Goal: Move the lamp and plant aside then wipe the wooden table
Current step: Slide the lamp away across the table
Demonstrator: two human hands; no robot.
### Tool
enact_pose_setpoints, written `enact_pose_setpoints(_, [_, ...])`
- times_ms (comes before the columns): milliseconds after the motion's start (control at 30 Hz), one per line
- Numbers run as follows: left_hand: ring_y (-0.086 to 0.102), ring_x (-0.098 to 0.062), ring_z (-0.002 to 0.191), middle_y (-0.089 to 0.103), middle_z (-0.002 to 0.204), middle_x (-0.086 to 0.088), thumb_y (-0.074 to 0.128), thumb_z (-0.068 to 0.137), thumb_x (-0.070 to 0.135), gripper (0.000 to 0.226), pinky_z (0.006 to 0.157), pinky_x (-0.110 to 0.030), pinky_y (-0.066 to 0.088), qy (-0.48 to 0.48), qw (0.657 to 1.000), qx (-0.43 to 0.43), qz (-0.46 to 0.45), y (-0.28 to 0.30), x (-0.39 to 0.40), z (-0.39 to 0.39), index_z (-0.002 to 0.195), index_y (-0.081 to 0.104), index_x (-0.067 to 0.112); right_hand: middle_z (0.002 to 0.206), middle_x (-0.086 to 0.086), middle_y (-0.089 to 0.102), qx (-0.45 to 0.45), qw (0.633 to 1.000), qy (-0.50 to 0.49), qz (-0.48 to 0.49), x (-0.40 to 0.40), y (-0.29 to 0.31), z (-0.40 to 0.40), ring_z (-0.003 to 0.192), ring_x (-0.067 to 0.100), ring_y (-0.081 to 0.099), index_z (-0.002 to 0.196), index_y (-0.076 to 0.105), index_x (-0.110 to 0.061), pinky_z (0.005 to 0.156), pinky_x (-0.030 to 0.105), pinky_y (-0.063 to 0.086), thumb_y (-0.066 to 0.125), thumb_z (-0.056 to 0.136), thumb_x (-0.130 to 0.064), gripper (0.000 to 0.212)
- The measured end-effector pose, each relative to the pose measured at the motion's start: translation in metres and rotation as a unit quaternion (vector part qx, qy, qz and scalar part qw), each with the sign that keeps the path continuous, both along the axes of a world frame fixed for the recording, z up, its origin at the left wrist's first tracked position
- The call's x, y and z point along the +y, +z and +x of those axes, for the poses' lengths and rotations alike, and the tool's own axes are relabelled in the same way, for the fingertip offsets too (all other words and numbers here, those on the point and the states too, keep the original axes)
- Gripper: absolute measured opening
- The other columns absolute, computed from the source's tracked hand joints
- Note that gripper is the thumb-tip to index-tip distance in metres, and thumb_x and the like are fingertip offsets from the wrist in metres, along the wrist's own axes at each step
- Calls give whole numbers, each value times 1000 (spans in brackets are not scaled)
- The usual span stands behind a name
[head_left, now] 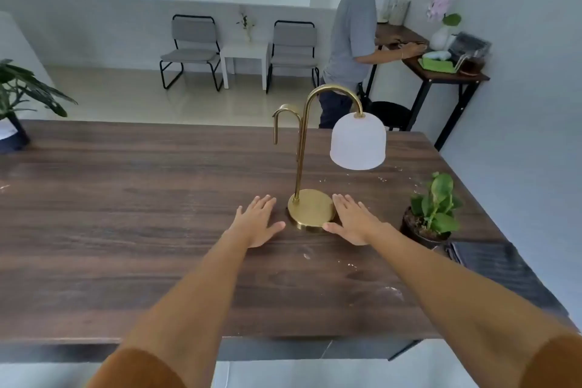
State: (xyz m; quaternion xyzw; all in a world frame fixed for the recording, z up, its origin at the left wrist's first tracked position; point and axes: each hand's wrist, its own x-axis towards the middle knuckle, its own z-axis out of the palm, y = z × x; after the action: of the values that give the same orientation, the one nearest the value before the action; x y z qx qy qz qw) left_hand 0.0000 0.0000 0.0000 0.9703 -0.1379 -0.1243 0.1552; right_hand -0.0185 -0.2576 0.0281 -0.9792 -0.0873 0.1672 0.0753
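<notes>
I see the wooden table (126, 198) with the lamp (310, 208) standing right of its middle. The small plant (433, 208) is right of it. My left hand (256, 224) and right hand (352, 222) lie spread flat on both sides of the lamp base, holding nothing

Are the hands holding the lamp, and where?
Not yet. The left hand and right hand lie open and flat beside the lamp, flanking its round gold base, with no grip closed.
</notes>
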Motion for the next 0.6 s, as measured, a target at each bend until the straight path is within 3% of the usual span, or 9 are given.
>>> enact_pose_setpoints(333, [9,-16,147,25,157,4,53,76,69,94,118,-51,1,7,991,-64,-119,-27,-31,3,150,17,23,166,5,4,-34,989,6,140,-4,-31,10,153,21,-3,156,-3,-11,122,39,-5,55,92,-53,96])
enact_pose_setpoints(600, [12,-13,146,28,156,5,44,67,81,103,119,-45,1,23,985,-94,-140,-32,-32,17,150,18,25,166,6,7,-57,979,44,189,-6,-42,36,153,21,-3,156,3,-10,122,37,-5,59,90,-52,97])
